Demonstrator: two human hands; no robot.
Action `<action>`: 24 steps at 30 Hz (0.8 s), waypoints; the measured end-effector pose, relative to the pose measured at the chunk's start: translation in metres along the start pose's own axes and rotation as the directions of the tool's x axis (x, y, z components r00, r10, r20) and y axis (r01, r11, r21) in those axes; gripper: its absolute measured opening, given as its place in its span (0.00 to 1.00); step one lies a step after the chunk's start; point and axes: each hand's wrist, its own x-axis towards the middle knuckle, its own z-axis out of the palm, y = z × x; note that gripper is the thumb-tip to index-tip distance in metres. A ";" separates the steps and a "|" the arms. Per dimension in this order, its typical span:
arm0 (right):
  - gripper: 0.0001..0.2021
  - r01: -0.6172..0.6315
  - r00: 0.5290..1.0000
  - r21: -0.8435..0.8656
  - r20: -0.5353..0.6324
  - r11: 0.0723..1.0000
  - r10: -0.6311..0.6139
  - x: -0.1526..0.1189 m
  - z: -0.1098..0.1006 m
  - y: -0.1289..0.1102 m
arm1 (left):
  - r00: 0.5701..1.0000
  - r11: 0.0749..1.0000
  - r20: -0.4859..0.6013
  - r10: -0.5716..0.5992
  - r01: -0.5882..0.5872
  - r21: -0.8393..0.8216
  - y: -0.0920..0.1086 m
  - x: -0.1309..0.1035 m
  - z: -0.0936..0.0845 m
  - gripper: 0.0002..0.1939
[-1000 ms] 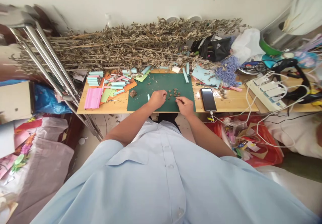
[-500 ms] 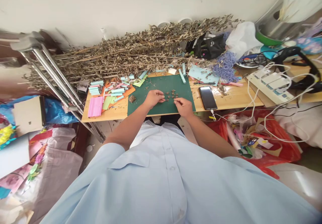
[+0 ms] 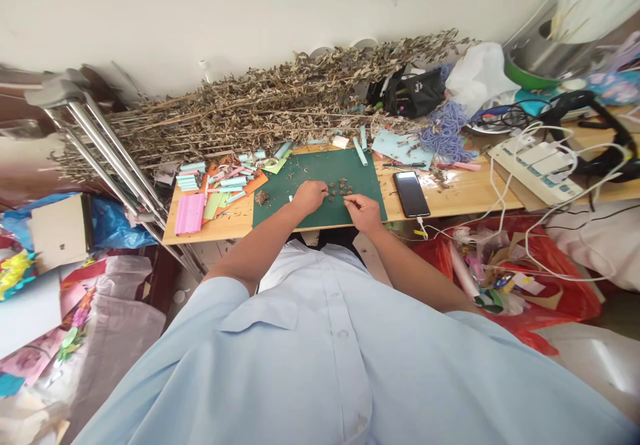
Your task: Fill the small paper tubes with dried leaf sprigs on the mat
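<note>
My left hand [image 3: 311, 196] is over the green cutting mat [image 3: 280, 178], back of the hand up, fingers curled together beside small brown crumbled clumps of dried plant [image 3: 343, 189]. What its fingertips hold, if anything, is hidden. Just right of those clumps, my right hand [image 3: 364, 213] is closed with thumb and forefinger pinched. Anything in that pinch is too small to make out. A larger brown clump [image 3: 261, 197] lies at the mat's left side. A small pale blue piece shows beside my left wrist.
Dried leafy stalks [image 3: 240, 111] lie along the wall. Left of the mat are pale blue paper rolls [image 3: 187, 179] and a pink stack [image 3: 190, 213]. To the right are a phone [image 3: 411, 193] on a cable, purple string [image 3: 443, 128] and a power strip [image 3: 537, 168]. A crutch [image 3: 107, 145] leans at left.
My left hand has turned over to show its back, and its fingers are now curled downward. My right hand has barely moved. The view has shifted slightly.
</note>
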 end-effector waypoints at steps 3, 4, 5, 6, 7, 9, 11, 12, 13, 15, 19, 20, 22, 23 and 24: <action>0.12 -0.008 1.000 -0.007 0.004 1.000 0.008 0.000 0.000 0.000 | 0.995 0.989 0.075 0.062 -0.071 0.127 0.001 0.005 0.000 0.12; 0.12 -0.010 1.000 -0.006 0.003 1.000 0.010 0.000 0.000 0.000 | 0.993 0.985 0.096 0.069 -0.083 0.149 0.001 0.006 0.000 0.13; 0.12 -0.009 1.000 -0.003 0.000 1.000 0.009 0.000 0.001 0.001 | 0.991 0.982 0.112 0.072 -0.089 0.164 0.001 0.006 -0.001 0.14; 0.12 -0.008 1.000 0.001 -0.004 1.000 0.008 0.000 0.001 0.001 | 0.990 0.981 0.122 0.073 -0.094 0.172 0.001 0.006 -0.001 0.14; 0.12 -0.004 1.000 0.006 -0.008 1.000 0.004 -0.001 0.001 0.002 | 0.989 0.980 0.128 0.074 -0.096 0.173 0.002 0.006 -0.002 0.16; 0.12 0.001 1.000 0.013 -0.012 1.000 -0.001 -0.001 0.001 0.003 | 0.990 0.984 0.125 0.069 -0.089 0.156 0.002 0.004 -0.005 0.18; 0.12 0.000 1.000 0.017 -0.014 1.000 0.000 -0.001 0.000 0.004 | 0.993 0.990 0.107 0.055 -0.068 0.120 0.002 0.002 -0.010 0.20; 0.12 -0.004 1.000 0.018 -0.012 1.000 0.004 -0.001 0.000 0.004 | 0.995 0.994 0.092 0.048 -0.057 0.098 0.002 0.001 -0.013 0.21; 0.12 -0.009 1.000 0.019 -0.010 1.000 0.010 -0.001 -0.001 0.003 | 0.997 0.996 0.070 0.041 -0.046 0.073 0.001 -0.001 -0.017 0.21; 0.12 -0.017 1.000 0.019 -0.005 1.000 0.017 -0.001 -0.001 0.002 | 1.000 1.000 0.007 0.023 -0.023 0.020 0.000 -0.007 -0.025 0.20; 0.12 -0.009 1.000 0.025 -0.003 1.000 0.009 -0.003 -0.001 0.000 | 0.985 0.993 -0.158 -0.070 0.053 -0.109 -0.005 -0.032 -0.035 0.15; 0.12 -0.008 1.000 0.030 -0.004 1.000 0.009 -0.004 -0.001 -0.001 | 0.979 0.988 -0.186 -0.084 0.057 -0.146 -0.006 -0.041 -0.034 0.14; 0.13 -0.025 1.000 0.054 -0.008 0.998 0.025 -0.005 -0.004 -0.003 | 0.976 0.978 -0.208 -0.066 0.022 -0.207 -0.011 -0.063 -0.027 0.11; 0.14 -0.037 0.999 0.076 -0.010 0.996 0.038 -0.004 -0.008 -0.005 | 0.974 0.971 -0.224 -0.023 -0.031 -0.235 -0.014 -0.075 -0.022 0.10; 0.15 -0.049 0.999 0.100 -0.011 0.994 0.051 -0.003 -0.012 -0.007 | 0.969 0.961 -0.247 0.017 -0.084 -0.263 -0.017 -0.087 -0.017 0.11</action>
